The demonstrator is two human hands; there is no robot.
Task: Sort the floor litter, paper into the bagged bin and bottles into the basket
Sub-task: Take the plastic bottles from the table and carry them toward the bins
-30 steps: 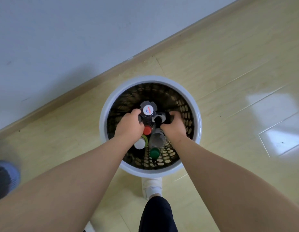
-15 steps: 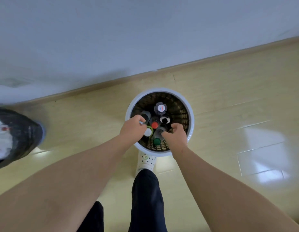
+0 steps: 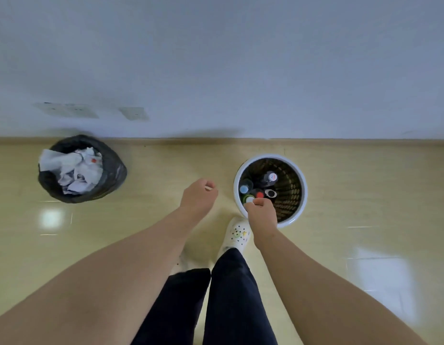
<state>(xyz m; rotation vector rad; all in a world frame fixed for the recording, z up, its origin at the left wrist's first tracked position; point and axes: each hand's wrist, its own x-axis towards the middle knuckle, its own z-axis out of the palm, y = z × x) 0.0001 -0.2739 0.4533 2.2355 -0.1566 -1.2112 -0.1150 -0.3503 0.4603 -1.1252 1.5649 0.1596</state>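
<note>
Wall (image 3: 240,70) far, wooden floor (image 3: 352,183) near; a person stands over both containers.

Bin (image 3: 113,175), far left by the wall: lined with a black bag and filled with crumpled white paper (image 3: 74,170). Paper is judged light, soft and crushable; any pinch of a fold will lift it.

Basket (image 3: 305,192), right of centre, white-rimmed with perforated dark walls: it holds the bottles (image 3: 270,179), which stand upright with caps up, crowded to its left and near side. They look plastic, so probably light, smooth and easily dented; the neck just under the cap is the surest hold.

Left hand (image 3: 198,195): over bare floor between bin and basket, nearer the basket; its grip is loosely curled and holds nothing.

Right hand (image 3: 262,214): over the basket's near rim, fingers curled down at a white cap (image 3: 249,199). Whether the grip pinches that cap or only touches it cannot be told.

Shoe (image 3: 237,234): white, just beside the basket's near-left rim. A knock from it could tip the basket; the packed bottles leave little finger room.
</note>
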